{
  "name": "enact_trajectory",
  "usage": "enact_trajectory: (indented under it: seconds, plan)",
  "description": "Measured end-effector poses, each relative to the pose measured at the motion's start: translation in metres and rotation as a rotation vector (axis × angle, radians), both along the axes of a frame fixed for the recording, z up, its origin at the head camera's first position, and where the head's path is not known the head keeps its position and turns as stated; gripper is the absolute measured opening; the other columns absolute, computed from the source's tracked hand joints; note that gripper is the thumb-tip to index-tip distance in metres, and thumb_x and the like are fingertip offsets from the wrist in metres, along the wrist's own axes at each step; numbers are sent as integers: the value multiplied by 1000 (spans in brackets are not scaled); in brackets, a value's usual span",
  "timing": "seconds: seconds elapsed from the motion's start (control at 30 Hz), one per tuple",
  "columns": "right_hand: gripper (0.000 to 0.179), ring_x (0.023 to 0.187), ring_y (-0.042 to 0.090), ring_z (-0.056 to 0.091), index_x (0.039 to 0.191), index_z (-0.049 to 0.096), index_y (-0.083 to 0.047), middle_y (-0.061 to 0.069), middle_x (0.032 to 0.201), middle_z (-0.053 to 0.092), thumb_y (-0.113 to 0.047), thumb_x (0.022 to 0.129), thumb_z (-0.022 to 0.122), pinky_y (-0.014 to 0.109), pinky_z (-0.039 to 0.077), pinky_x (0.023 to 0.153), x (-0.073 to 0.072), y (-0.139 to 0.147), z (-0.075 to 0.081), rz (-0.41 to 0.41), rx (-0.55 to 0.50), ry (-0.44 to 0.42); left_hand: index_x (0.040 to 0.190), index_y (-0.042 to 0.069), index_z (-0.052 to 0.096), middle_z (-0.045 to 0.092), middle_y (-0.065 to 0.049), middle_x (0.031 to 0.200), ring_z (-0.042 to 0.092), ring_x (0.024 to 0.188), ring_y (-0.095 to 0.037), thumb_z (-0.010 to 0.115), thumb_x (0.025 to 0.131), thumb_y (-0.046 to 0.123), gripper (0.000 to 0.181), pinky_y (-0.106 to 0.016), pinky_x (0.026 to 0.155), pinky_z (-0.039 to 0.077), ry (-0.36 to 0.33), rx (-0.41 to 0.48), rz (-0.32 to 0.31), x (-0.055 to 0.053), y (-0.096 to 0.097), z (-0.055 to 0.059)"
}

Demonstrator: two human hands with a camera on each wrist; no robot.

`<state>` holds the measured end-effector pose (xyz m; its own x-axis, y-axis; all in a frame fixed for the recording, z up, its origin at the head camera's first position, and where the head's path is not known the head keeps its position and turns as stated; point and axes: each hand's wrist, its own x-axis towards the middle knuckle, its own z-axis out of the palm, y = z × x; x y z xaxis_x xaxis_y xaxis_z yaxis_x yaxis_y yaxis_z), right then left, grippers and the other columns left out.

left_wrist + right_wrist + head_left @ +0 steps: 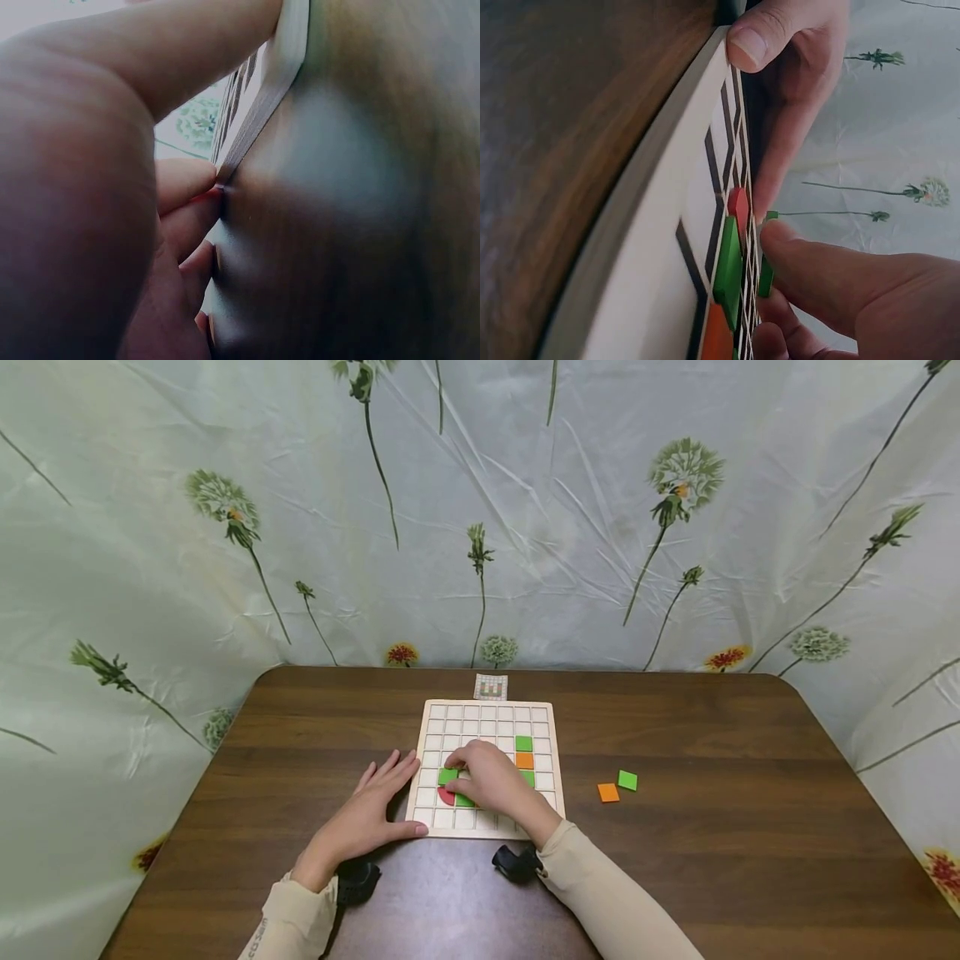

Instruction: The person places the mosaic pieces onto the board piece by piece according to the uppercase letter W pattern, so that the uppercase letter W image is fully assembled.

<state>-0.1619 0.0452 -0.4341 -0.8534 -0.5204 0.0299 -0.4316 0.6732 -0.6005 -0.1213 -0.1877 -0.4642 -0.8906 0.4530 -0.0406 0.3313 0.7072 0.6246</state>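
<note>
A light wooden grid board lies on the table. My right hand reaches over it, pinching a green square tile between thumb and fingers at the board's left part. Just below that tile, a red rounded piece sits in the grid, beside another green tile. An orange piece shows next to it in the right wrist view. Farther right on the board are a green tile and an orange tile. My left hand, fingers extended, touches the board's left edge, thumb at its near corner.
On the table right of the board lie a loose orange tile and a loose green tile. A small printed pattern card lies behind the board. Flower-patterned cloth hangs around the table's back and sides.
</note>
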Motion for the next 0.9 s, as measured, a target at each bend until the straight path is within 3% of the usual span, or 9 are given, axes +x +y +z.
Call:
enact_trajectory:
  seconds: [0.33, 0.9]
  plan:
    - [23, 89, 15, 60, 106, 78, -8, 2, 97, 70, -20, 87, 80, 30, 51, 83, -3, -4, -1, -15, 46, -9, 159, 9, 30, 25, -9, 164, 11, 154, -32, 78, 80, 57, 104, -59, 121, 2, -6, -3, 4, -1, 0, -1]
    - [19, 92, 17, 61, 104, 79, -7, 3, 95, 70, -13, 86, 78, 32, 52, 84, -3, -1, -2, -20, 25, 11, 159, 9, 31, 26, -9, 164, 11, 154, -32, 80, 80, 54, 103, -59, 120, 2, -3, 3, 5, -1, 0, -2]
